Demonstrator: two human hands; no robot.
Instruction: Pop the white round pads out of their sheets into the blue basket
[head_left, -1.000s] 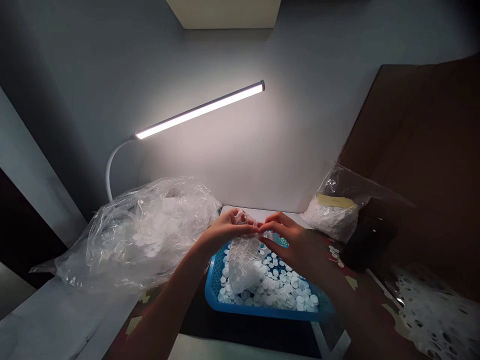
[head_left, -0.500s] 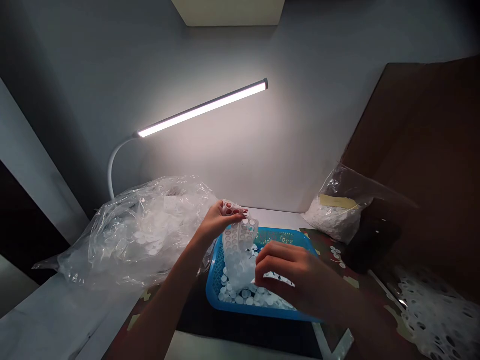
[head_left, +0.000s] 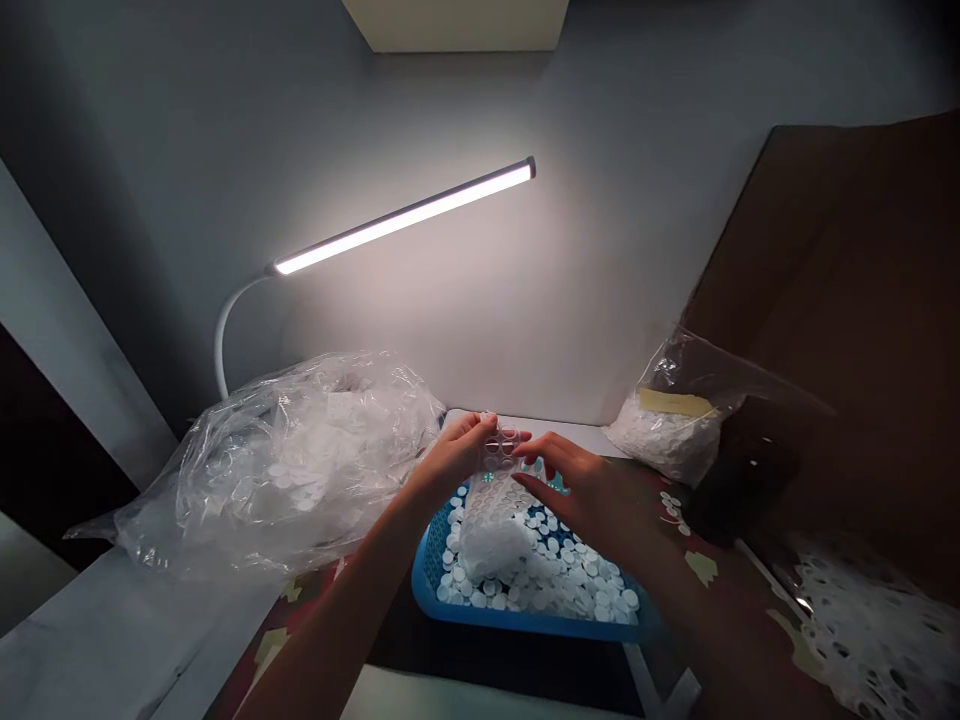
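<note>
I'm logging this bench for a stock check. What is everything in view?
sheet: one, white, perforated, held over the basket
basket: one, blue, centre, part-filled
discs: many, white, in the basket
big bag: one, clear, left
small bag: one, clear, holding white pieces, right
punched sheets: white, far right
lamp: one, white, lit, above
board: one, brown, right
left hand: holds the sheet's top
right hand: at the sheet's top edge
</note>
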